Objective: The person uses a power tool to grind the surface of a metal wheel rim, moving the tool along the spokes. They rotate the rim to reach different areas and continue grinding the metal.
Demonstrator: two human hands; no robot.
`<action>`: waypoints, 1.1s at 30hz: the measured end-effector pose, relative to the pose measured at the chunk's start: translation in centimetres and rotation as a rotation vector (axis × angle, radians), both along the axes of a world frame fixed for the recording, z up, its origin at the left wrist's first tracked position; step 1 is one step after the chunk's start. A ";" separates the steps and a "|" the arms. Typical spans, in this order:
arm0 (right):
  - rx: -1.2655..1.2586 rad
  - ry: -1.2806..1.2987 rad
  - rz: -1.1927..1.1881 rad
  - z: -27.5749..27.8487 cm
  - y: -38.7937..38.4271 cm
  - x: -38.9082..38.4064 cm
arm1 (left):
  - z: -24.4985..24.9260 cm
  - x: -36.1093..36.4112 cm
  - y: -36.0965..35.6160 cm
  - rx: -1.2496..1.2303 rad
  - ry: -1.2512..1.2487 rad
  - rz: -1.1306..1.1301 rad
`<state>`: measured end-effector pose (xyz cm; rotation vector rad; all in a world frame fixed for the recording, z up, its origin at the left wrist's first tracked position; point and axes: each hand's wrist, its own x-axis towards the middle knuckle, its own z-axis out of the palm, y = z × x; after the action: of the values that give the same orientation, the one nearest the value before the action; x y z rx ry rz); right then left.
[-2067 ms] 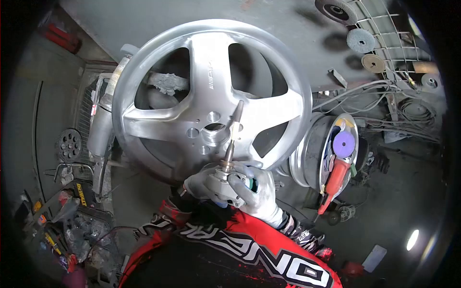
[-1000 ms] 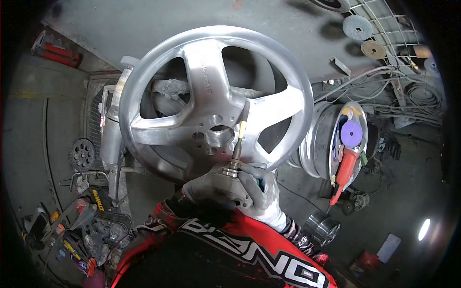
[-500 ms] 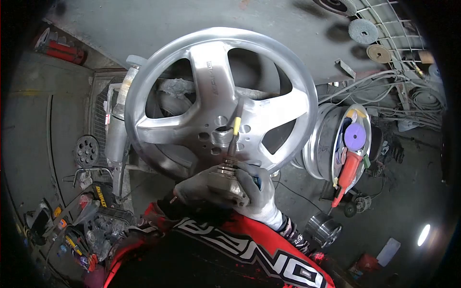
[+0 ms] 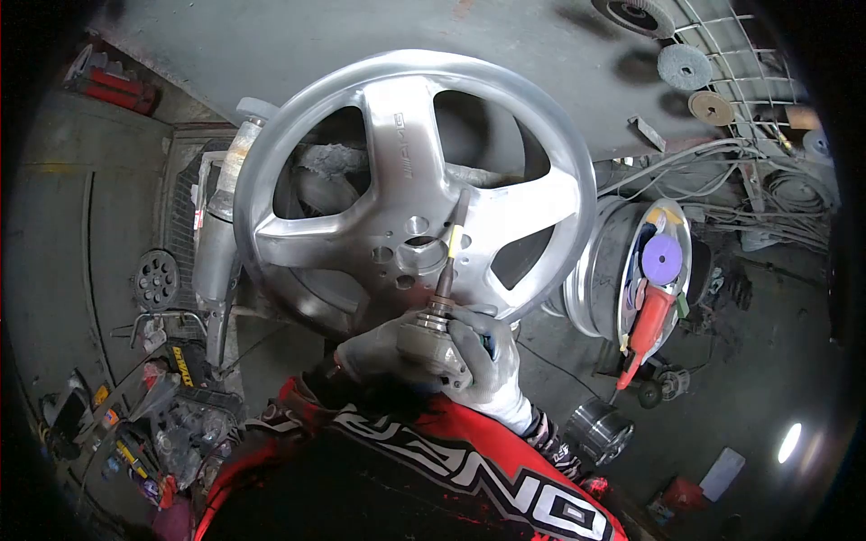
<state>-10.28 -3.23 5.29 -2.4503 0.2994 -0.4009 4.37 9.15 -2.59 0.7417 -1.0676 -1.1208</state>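
A large bare-metal alloy wheel rim [image 4: 403, 167] stands in front of me with its spokes facing me. My gloved left hand [image 4: 377, 347] is wrapped round the left side of a grinder [image 4: 435, 353], and my gloved right hand [image 4: 492, 361] grips its right side. From the grinder's head a long thin spindle with a yellow band points away from me, ending in a narrow greyish sanding tip [image 4: 462, 206]. That tip overlaps the base of the right-hand spoke, just above and right of the centre bore. Part of the grinder body is hidden by my fingers and sleeves.
On the right, a second rim [image 4: 603, 270] holds a red polisher [image 4: 648, 326] and a purple pad [image 4: 661, 260]. Abrasive discs [image 4: 684, 68] hang on a wire rack at upper right, with cables [image 4: 798, 194] below. A grey cylindrical tool [image 4: 216, 257] stands left; clutter [image 4: 185, 433] lies lower left.
The sanding tip and spindle have shifted a little to the right across the wheel's hub area. Both hands keep their hold on the grinder, and the wheel stays in place.
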 end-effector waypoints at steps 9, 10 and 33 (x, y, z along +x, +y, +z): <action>-0.039 0.010 0.015 -0.1 0.2 0.0 | 0.1 -0.2 0.7 0.267 0.170 -0.101; -0.040 0.010 0.014 -0.1 0.2 -0.1 | 0.0 -0.1 0.5 0.265 0.170 -0.101; -0.055 0.060 0.001 0.7 -0.4 -1.0 | -0.4 -0.7 -1.1 -0.139 -0.103 0.051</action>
<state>-11.33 -3.66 6.04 -2.5199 0.3161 -0.3398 3.67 8.07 -3.00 0.7190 -1.1944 -0.9626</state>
